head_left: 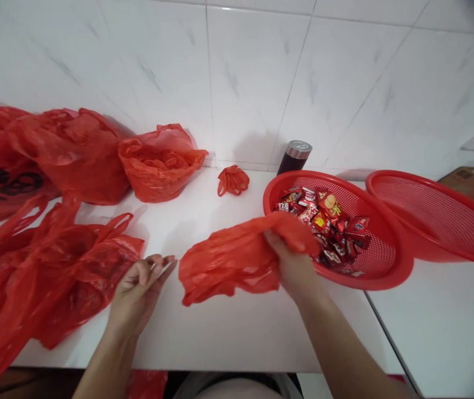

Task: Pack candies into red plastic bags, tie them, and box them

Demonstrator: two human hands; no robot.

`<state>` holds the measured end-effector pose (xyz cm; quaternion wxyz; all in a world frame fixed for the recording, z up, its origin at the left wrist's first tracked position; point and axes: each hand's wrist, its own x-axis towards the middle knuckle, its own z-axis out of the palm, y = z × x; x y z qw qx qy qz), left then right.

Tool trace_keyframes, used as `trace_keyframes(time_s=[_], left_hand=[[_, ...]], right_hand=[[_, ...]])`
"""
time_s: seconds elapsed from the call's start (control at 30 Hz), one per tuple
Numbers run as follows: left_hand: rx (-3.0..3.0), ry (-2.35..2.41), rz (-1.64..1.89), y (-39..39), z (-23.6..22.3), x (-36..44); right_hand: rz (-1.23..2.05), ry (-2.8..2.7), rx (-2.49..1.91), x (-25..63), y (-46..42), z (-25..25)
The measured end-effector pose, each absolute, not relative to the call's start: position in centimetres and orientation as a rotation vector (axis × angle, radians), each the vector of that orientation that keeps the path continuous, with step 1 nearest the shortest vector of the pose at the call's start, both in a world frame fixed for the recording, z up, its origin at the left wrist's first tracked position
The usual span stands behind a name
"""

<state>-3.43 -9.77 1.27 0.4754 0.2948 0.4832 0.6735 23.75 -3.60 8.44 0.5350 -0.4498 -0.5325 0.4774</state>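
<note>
White table [237, 341], red bag [228, 257] gripped

At the dial's centre, the right hand [295, 271] clutches the bag; at nine o'clock, the left hand [137, 285] curls its fingers, hold impossible to tell. Wrapped sweets [324, 213] lie in a red basket [386, 241] at two o'clock.

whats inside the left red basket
The left basket holds a pile of small wrapped packets, mostly red. The bag in the right hand hides its front left part, and whatever lies beneath the top packets is covered.
</note>
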Motion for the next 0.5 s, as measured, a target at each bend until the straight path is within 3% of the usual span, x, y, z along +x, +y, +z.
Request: trace_keyframes(time_s=[0.17,0.3,0.37,0.5], left_hand=[[0.853,1.397,1.838,-11.2,3.3,-3.7],[1.339,1.376,1.442,-13.8,6.2,1.0],[1.345,1.323,1.271,-14.3,6.5,3.2],[0.927,1.522,1.356,-13.2,5.8,4.1]], right_hand=[[0.751,-1.249,-1.214,23.9,-3.9,9.9],[0.516,-1.669,-1.113,20.4,-5.8,8.0],[0.486,-1.871,-1.012,18.8,-6.8,6.7],[0.661,-2.163,-0.953,18.4,-8.2,6.0]])
